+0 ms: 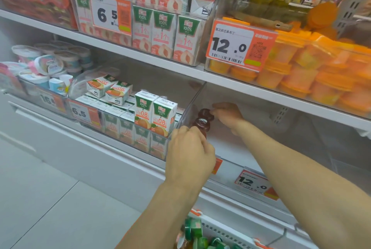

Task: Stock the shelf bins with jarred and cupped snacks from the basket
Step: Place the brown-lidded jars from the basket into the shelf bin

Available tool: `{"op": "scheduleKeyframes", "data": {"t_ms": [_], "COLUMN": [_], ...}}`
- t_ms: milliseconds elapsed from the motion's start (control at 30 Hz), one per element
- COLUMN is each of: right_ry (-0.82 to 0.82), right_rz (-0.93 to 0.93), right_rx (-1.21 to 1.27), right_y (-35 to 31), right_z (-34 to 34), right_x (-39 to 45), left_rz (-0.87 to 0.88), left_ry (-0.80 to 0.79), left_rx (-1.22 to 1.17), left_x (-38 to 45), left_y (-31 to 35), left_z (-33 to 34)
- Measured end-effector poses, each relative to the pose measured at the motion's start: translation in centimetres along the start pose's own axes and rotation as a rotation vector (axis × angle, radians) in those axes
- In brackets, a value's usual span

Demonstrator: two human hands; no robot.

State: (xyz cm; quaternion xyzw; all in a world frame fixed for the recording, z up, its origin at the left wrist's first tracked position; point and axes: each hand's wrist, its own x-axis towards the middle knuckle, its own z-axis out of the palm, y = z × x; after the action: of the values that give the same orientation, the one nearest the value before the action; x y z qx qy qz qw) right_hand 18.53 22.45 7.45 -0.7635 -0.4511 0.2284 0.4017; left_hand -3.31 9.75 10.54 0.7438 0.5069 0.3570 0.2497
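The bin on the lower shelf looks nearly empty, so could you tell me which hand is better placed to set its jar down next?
Probably the right hand: it already holds its dark-lidded jar deep inside the clear bin. The left hand grips its jar at the front edge.

Two bare forearms enter from the lower edge. Left hand (190,154) and right hand (227,116) are ungloved. No sleeve, cuff, watch, ring or bracelet shows on either arm. Nails cannot be made out. Upper arms are out of frame.
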Motion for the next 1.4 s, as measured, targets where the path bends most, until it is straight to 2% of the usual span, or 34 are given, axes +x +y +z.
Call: {"op": "scheduleKeyframes", "data": {"t_ms": [100,233,300,367,467,567,633,700,733,800,867,967,1067,1100,1200,1300,1400], "right_ry": [0.025,0.091,0.113,0.077,-0.170,-0.598,-0.825,-0.953,-0.993,-1.024,-1.002,-0.944,-0.918,-0.912,-0.886,-0.868,-0.851], "right_rz": [-0.158,-0.429,-0.460,-0.418,-0.295,-0.169,-0.144,-0.123,-0.136,-0.189,-0.206,-0.196,-0.217,-0.227,-0.277,-0.203,-0.080], "right_rx": [-0.080,0.037,0.101,0.130,-0.071,-0.395,-0.579,-0.683,-0.744,-0.861,-0.831,-0.715,-0.711,-0.732,-0.848,-0.755,-0.539], "right_y": [-2.4,-4.4,-3.2,-0.6,4.8,10.3,12.7,14.6,15.4,16.5,17.2,17.7,18.2,18.4,19.1,19.0,16.8], "right_z": [-2.3,-4.1,-2.9,-0.8,2.3,5.4,7.0,8.2,8.6,9.3,9.9,11.2,12.7,13.2,14.4,14.8,13.2], "right_x": [-5.3,-14.8,-18.8,-22.1,-26.1,-28.6,-30.3,-31.9,-32.5,-33.2,-33.6,-34.4,-35.6,-36.1,-37.3,-36.8,-34.7], "left_rz": [-0.030,-0.135,-0.145,-0.154,-0.129,-0.134,-0.192,-0.287,-0.328,-0.376,-0.381,-0.351,-0.397,-0.463,-0.835,-1.045,-1.159], "left_ry": [-0.001,-0.377,-0.546,-0.650,-0.793,-1.041,-1.136,-1.079,-0.988,-0.873,-0.797,-0.776,-0.858,-0.921,-1.066,-1.018,-0.935], "left_rx": [0.006,0.233,0.347,0.447,0.592,0.684,0.673,0.622,0.577,0.532,0.513,0.477,0.490,0.461,0.205,0.012,-0.208], "left_x": [-0.2,-1.0,-2.1,-3.9,-8.0,-13.2,-16.6,-19.5,-20.7,-22.0,-22.5,-21.8,-19.9,-19.1,-17.5,-16.5,-14.8], "left_y": [-0.1,-2.0,-3.1,-4.4,-7.7,-11.9,-15.1,-17.7,-18.8,-19.6,-20.5,-20.5,-19.0,-18.6,-18.5,-18.6,-17.0], "left_z": [-1.0,-0.5,0.5,1.6,3.6,5.1,6.2,7.5,8.2,8.8,9.4,9.2,7.5,6.5,3.2,0.3,-1.8]}}
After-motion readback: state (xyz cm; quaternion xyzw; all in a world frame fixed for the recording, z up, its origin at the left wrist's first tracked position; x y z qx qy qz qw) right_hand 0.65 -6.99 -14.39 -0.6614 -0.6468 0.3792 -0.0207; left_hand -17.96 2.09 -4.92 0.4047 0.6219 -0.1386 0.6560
